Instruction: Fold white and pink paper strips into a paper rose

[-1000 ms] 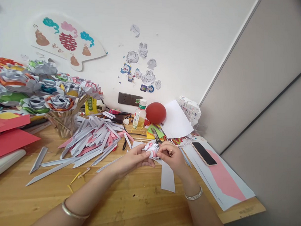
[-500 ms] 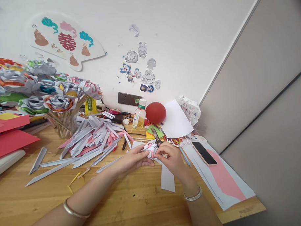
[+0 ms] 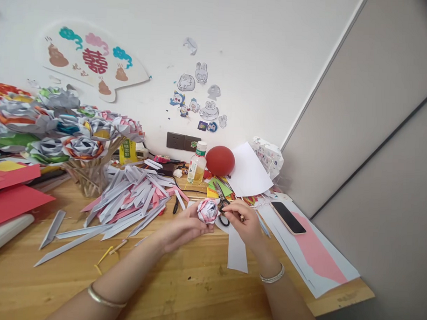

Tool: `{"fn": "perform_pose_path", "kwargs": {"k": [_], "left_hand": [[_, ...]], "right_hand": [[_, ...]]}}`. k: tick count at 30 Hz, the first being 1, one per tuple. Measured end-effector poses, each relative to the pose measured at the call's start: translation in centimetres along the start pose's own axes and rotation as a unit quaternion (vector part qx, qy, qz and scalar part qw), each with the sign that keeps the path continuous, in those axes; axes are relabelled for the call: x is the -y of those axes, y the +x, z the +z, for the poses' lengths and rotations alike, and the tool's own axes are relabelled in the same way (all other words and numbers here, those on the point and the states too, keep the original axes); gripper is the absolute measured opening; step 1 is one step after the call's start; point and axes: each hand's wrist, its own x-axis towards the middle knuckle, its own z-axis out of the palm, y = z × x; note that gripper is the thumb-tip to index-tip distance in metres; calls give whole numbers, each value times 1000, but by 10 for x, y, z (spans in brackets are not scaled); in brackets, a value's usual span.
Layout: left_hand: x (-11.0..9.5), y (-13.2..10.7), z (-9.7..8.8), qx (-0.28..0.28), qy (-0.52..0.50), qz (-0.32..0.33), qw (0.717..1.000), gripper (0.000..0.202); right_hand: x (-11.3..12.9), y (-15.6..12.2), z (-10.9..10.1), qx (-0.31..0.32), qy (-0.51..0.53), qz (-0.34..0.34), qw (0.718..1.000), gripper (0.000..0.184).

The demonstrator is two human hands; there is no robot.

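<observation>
My left hand (image 3: 183, 228) holds a small rolled paper rose (image 3: 208, 210), white with pink edges, its fingers wrapped round its base. My right hand (image 3: 244, 222) is just to the right of the rose, fingers curled in a pinch on a thin wooden stick (image 3: 240, 218). Black-handled scissors (image 3: 223, 210) lie on the table right behind the rose, between the two hands. A white paper strip (image 3: 237, 250) lies on the wooden table (image 3: 181, 289) under my right wrist. Both wrists wear silver bangles.
A heap of folded white and pink paper strips (image 3: 133, 197) lies to the left. Finished paper roses stand in a glass vase (image 3: 88, 179). Behind are a drink bottle (image 3: 196, 165), a red balloon (image 3: 219, 160), a phone (image 3: 287, 217) on pink-and-white sheets, and red paper (image 3: 12, 199) at far left.
The crumpled paper has been turned up into a tight round rose facing the camera. My right hand has come off it and drawn slightly right, uncovering the scissors.
</observation>
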Motion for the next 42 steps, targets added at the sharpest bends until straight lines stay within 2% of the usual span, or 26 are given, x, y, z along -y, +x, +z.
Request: {"fn": "perform_pose_path", "kwargs": {"k": [3,7,12,15,20,23,32,42], "left_hand": [[1,-2,4,-22,89,-7,996,56],[1,-2,8,-62,169,-16,983,51],[4,1,5,-72,230,19,970,48],[7,5,2,-88,263,37,960,53],[11,7,0,-125,279,24,952,56],[11,6,1,-123,291,16,949,50],[11,6,4,-121,315,1,941,45],[13,5,1,-100,342,7,934,43]], "right_hand": [[-1,-1,3,24,-4,-14,1000,11],[-3,-2,6,35,-16,-42,998,11],[-2,-3,7,27,-13,-35,999,8],[-1,-3,8,18,-10,-26,999,7],[0,-3,11,11,-50,-45,998,8],[-1,-4,12,3,-75,-63,995,13],[-9,-9,15,-32,-155,-159,975,8],[-10,-11,15,-24,-160,-177,971,10]]}}
